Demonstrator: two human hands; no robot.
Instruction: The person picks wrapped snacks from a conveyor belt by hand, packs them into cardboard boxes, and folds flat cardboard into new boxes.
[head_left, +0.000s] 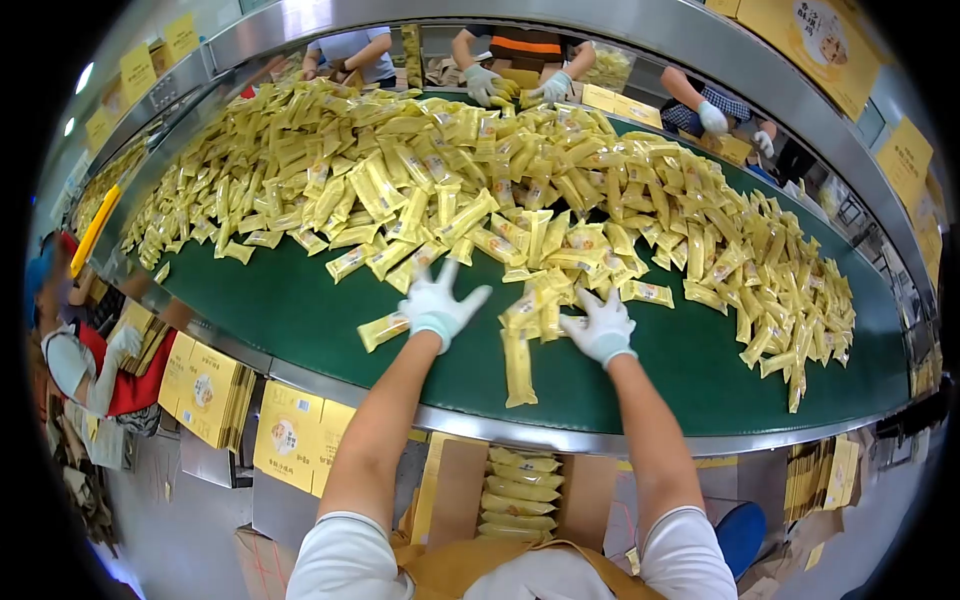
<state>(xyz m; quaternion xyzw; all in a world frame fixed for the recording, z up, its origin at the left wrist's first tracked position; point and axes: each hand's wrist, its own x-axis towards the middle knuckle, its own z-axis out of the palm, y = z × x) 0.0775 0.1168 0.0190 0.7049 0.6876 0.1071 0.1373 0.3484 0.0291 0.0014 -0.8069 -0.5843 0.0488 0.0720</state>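
Both my hands wear white gloves and reach over the green conveyor belt (270, 310). My left hand (441, 305) has its fingers spread at the near edge of a big heap of yellow snack packets (400, 180). One packet (382, 331) lies just left of that wrist. My right hand (604, 328), fingers also apart, touches the right side of a small cluster of packets (540, 305). From this cluster one packet (518, 370) points toward me. Below the belt's edge, in front of my body, an open carton (470, 490) holds a row of several packets (521, 492).
Flat yellow cartons (290, 430) are stacked along the near side at left, and more (825, 475) at right. A metal rail (480, 425) edges the belt. Across it, gloved co-workers' hands (490, 85) handle packets. Another person (90, 360) at left holds cardboard. A blue stool (740, 535) stands at lower right.
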